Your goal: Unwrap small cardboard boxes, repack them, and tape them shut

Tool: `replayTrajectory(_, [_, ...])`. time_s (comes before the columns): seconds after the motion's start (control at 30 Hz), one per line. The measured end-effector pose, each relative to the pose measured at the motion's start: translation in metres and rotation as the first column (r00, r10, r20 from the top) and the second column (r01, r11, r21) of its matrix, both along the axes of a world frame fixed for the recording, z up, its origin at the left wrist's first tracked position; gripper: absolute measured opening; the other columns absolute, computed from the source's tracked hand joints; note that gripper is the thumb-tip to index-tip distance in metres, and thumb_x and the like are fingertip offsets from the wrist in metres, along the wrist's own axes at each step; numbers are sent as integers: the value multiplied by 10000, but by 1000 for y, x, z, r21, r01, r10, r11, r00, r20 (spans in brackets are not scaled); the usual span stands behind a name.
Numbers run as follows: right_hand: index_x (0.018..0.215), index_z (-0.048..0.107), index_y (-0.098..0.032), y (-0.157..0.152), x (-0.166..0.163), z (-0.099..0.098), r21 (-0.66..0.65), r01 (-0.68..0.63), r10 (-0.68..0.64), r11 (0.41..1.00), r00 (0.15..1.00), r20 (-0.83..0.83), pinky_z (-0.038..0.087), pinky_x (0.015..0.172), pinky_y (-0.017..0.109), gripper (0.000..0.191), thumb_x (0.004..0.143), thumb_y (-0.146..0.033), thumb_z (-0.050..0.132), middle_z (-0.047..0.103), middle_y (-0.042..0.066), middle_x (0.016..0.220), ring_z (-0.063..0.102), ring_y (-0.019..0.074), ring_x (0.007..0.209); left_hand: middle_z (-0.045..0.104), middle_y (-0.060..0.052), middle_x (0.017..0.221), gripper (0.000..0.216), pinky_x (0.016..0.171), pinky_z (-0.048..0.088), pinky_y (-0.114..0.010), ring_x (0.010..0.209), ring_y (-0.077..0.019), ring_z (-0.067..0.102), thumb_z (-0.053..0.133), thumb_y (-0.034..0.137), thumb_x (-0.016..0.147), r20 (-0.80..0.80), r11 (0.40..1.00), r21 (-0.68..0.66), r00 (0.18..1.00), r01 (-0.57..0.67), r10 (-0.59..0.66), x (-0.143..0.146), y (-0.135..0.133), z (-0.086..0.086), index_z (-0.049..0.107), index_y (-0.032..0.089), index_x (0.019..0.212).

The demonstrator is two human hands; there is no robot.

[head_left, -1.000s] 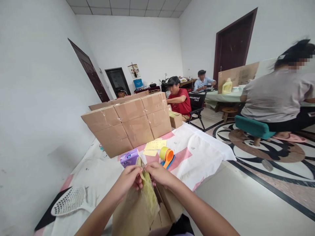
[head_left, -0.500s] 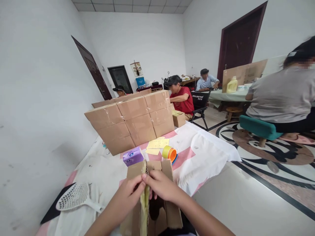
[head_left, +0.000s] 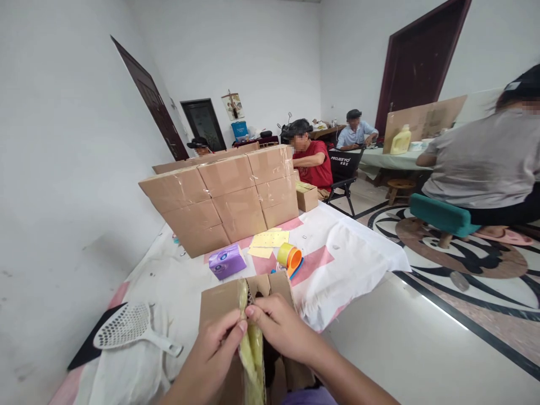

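Note:
An open cardboard box (head_left: 216, 298) is close in front of me, at the table's near edge. Wrinkled yellowish packing tape (head_left: 253, 365) runs along one of its upright flap edges. My left hand (head_left: 219, 340) is closed, thumb and forefinger pinching the tape from the left. Close beside it, my right hand (head_left: 280, 329) is closed on the tape and flap edge, its lower fingers hidden inside the box. Beyond the box lie a purple tissue pack (head_left: 228, 261) and a yellow-and-orange tape roll (head_left: 289, 256).
A white slotted skimmer (head_left: 126, 326) lies at the left. Yellow paper sheets (head_left: 269, 241) rest before a taped cardboard partition (head_left: 228, 197). A small carton (head_left: 306, 197) stands at its right end. Several people sit around the room, one in a red shirt (head_left: 316, 163).
My hands have drawn slightly apart and lower, and the tape between them looks more spread. The flap has tilted a little, and the view has dipped downward.

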State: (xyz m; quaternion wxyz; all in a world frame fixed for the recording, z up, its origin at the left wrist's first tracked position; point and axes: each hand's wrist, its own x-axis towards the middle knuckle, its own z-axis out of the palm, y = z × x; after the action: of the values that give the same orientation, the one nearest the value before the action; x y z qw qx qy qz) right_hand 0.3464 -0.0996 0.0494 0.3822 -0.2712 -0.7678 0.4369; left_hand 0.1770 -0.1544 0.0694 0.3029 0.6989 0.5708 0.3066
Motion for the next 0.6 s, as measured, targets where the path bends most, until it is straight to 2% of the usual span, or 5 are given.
replayTrajectory(0.17, [643, 487, -168, -9, 3, 4, 101, 72, -86, 992, 987, 139, 277, 586, 254, 416, 1029, -295, 401, 549, -22, 619, 484, 103, 597, 588, 4, 711, 349, 662, 407, -249, 713, -171, 542, 426, 433, 975, -12, 998, -8, 998, -69, 69, 2, -11, 3, 542, 207, 736])
replayTrajectory(0.33, [669, 505, -173, -16, 6, 7, 262, 18, -73, 965, 976, 203, 282, 603, 259, 394, 1034, -275, 402, 529, -22, 621, 473, 99, 582, 557, 9, 629, 426, 604, 360, -266, 607, -150, 493, 354, 475, 986, -15, 995, 101, 1000, -19, 20, -7, -10, 24, 477, 206, 680])
replayTrajectory(0.4, [673, 500, -176, -19, 6, 7, 310, -19, -50, 951, 976, 212, 283, 596, 257, 387, 1032, -285, 407, 513, -23, 618, 453, 99, 565, 518, 21, 603, 432, 586, 333, -269, 583, -141, 466, 376, 493, 979, -64, 988, 150, 997, -33, 44, -11, -6, 34, 457, 205, 667])
replayTrajectory(0.5, [693, 498, -180, -22, 4, 6, 356, -32, -46, 934, 977, 207, 293, 600, 256, 379, 1039, -288, 384, 517, -17, 634, 463, 107, 576, 513, 30, 603, 408, 606, 334, -266, 594, -130, 479, 406, 427, 987, -142, 988, 154, 988, -31, 53, -10, -2, 42, 467, 197, 655])
replayTrajectory(0.6, [721, 503, -184, -23, 3, 2, 393, -29, -66, 919, 972, 227, 297, 608, 260, 367, 1045, -286, 365, 535, -10, 656, 487, 118, 602, 505, 42, 601, 382, 603, 330, -258, 577, -112, 477, 371, 327, 1007, -134, 989, 146, 991, 7, 13, -6, -3, 42, 447, 195, 657])
